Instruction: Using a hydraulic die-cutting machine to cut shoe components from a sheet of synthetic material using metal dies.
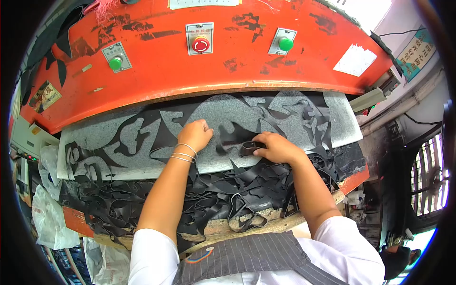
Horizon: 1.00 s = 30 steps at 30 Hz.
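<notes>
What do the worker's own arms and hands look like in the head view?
The left hand and right hand are ungloved, with bare forearms. Thin, pale bangles circle the left wrist; none shows on the right. The white sleeves are short, ending around the elbows. No cables or markings are visible on either arm.

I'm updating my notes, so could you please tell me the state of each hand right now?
Left hand: closed, fingers curled; whether it holds anything cannot be told.
Right hand: closed on a small dark loop-shaped piece.
</notes>
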Each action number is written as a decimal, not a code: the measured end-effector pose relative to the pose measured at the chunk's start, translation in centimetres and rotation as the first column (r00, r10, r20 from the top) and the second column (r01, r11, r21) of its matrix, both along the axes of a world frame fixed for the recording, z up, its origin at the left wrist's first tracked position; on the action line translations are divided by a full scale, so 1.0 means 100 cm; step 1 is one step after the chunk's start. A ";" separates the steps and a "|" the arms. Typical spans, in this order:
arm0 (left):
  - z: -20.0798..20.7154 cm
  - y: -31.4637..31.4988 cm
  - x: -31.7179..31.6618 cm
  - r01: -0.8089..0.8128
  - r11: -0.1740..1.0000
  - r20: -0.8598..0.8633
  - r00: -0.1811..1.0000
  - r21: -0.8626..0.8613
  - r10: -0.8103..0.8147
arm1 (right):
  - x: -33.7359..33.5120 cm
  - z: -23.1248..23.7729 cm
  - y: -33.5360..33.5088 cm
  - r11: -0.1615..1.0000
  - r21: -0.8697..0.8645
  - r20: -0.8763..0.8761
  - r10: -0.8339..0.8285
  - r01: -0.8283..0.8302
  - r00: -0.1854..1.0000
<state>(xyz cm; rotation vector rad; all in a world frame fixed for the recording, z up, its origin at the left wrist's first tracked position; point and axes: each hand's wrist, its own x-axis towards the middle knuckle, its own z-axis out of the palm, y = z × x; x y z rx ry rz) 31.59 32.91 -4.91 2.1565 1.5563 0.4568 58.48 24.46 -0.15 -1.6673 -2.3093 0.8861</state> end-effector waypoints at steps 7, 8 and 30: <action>0.003 -0.028 0.036 -0.167 0.985 0.354 0.920 -0.038 0.170 | 0.004 0.006 -0.005 0.996 -0.070 0.055 0.053 -0.049 0.997; -0.001 -0.031 0.040 -0.162 0.980 0.183 0.973 0.114 0.140 | 0.000 0.004 -0.009 0.996 -0.072 0.040 0.047 -0.044 0.998; 0.007 -0.007 0.040 -0.216 0.973 0.436 0.870 -0.085 0.231 | 0.037 0.038 -0.063 0.955 0.149 -0.056 -0.251 0.257 0.966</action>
